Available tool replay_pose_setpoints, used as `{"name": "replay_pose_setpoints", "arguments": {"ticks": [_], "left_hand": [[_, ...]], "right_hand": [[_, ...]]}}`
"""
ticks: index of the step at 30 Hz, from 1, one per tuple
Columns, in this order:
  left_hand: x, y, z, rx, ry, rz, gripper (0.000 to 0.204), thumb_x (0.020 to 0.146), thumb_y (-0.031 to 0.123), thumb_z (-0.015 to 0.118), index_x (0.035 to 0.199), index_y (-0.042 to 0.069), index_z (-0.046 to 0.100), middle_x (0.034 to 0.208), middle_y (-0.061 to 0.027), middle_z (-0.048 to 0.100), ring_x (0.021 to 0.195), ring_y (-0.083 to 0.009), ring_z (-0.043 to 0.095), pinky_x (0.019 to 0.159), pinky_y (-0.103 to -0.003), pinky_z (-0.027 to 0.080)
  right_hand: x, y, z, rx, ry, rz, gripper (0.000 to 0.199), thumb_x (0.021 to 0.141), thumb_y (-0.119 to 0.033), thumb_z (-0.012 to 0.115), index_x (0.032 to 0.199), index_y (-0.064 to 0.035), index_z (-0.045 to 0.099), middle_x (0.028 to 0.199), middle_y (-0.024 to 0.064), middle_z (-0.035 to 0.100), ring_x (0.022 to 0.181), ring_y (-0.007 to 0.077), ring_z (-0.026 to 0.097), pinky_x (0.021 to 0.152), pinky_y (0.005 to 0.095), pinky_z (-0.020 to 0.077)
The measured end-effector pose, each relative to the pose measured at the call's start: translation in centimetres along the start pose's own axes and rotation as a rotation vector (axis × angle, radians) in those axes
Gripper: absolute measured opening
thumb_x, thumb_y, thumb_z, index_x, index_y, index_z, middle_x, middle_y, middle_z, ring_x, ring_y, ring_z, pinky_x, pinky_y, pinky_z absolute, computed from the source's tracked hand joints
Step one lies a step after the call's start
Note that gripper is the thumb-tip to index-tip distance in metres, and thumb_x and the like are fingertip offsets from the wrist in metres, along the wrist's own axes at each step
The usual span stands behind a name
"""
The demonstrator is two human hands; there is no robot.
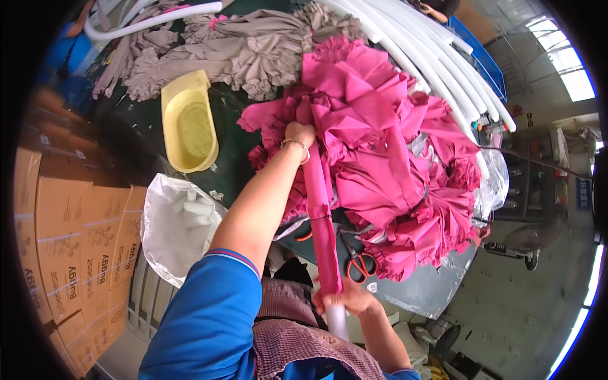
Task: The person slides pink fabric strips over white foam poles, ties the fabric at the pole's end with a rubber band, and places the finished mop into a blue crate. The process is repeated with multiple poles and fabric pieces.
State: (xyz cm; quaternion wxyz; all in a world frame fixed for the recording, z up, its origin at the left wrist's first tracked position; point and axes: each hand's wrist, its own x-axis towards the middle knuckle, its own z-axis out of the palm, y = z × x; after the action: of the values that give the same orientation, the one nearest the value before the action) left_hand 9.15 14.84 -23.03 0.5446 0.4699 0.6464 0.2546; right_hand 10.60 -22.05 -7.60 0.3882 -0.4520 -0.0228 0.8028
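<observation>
A long pink fabric sleeve (324,244) runs from the pile toward my body, with the end of a white foam tube (337,322) sticking out of its near end. My left hand (301,134) is closed on the sleeve's far part, at the edge of a heap of gathered pink fabric (380,161). Close to my waist, my right hand (347,299) wraps round the near end of the sleeve, where the white tube comes out. Scissors with orange handles (361,267) lie on the dark table (437,294), just right of the sleeve.
Gathered taupe fabric (234,60) lies at the far side, near a yellow tub (190,101). Long white foam tubes (437,60) are stacked at the far right. A white-lined bin (161,221) holding white pieces and cardboard boxes (69,253) stand at left.
</observation>
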Motion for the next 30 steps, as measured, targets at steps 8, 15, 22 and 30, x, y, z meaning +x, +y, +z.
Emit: {"name": "replay_pose_setpoints", "arguments": {"ticks": [8,15,22,30], "left_hand": [[-1.4,0.6,-1.2,-0.087,-0.056,-0.024,0.024,0.072,0.008,0.061,0.088,-0.009,0.066,0.081,-0.0177,0.068,0.071,-0.0272,0.065,0.061,-0.041,0.047],[-6.5,4.0,-4.9,-0.694,-0.480,-0.208,0.027,0.078,0.024,0.078,0.094,0.006,0.064,0.079,-0.0068,0.065,0.065,-0.0190,0.063,0.055,-0.038,0.055],[-8.8,5.8,-3.8,-0.547,-0.417,0.029,0.015,0.073,0.006,0.070,0.081,0.000,0.059,0.063,-0.0087,0.059,0.044,-0.0205,0.057,0.042,-0.035,0.050],[-6.1,2.1,-0.6,-0.352,-0.196,-0.084,0.017,0.066,0.005,0.068,0.076,-0.007,0.061,0.059,-0.0123,0.058,0.043,-0.0234,0.056,0.040,-0.038,0.046]], "right_hand": [[-3.9,4.2,-1.7,-0.485,0.216,0.083,0.015,0.075,-0.010,0.071,0.083,-0.0002,0.063,0.070,0.0073,0.065,0.061,0.0158,0.063,0.058,0.0303,0.0513],[-0.9,5.2,-2.6,-0.573,0.421,-0.167,0.021,0.075,-0.008,0.072,0.090,-0.0003,0.059,0.068,0.0070,0.066,0.061,0.0153,0.066,0.057,0.0320,0.0526],[10.9,-8.7,2.7,-0.789,0.515,-0.647,0.042,0.079,-0.025,0.075,0.106,0.0013,0.057,0.083,0.0134,0.068,0.071,0.0201,0.068,0.061,0.0334,0.0534],[11.4,-6.7,-1.4,-0.401,0.187,-0.144,0.024,0.086,-0.023,0.061,0.084,0.0015,0.061,0.064,0.0132,0.062,0.049,0.0207,0.060,0.051,0.0354,0.0526]]}}
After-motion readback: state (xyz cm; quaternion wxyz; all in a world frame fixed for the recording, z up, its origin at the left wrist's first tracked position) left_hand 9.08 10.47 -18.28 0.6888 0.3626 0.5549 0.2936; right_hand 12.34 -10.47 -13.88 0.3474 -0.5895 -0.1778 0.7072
